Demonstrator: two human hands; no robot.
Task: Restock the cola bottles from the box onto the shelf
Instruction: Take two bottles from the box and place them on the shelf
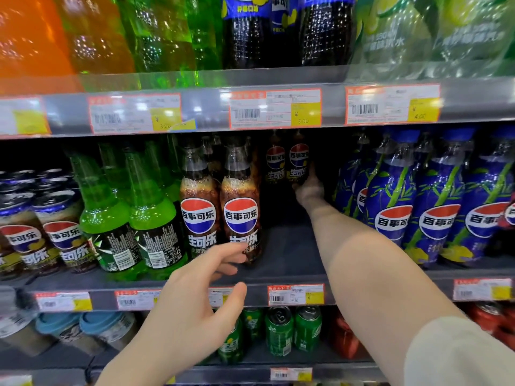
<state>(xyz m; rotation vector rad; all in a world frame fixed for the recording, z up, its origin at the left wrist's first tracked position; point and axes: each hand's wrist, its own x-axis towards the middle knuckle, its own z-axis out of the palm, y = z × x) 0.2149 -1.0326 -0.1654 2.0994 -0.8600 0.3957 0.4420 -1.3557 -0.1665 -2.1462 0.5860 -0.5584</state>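
- Nearest to the camera was the left hand [195, 296], half open, with fingers spread and the fingertips [237, 250] touching the low part of a front cola bottle [242, 201]; it was not closed around it.
- Beside that bottle stood a second front cola bottle [198, 199], and green bottles [150, 215] were just to their left.
- Further in, the right hand [309, 190] reached deep along the middle shelf [292, 263] and was wrapped around the base of a back cola bottle [299, 162], with another one [276, 164] just beside it.
- Between the back bottles and the shelf edge, the lane was bare; blue bottles [390, 207] filled the lane to the right.
- No box was visible in this view.
- I judged that the step in hand was placing or arranging a cola bottle at the back of its lane.
- The next move probably needed the right hand to let go without tipping the neighbour, then to come out carefully under the price rail [276, 108], and the left hand to steady the front row.
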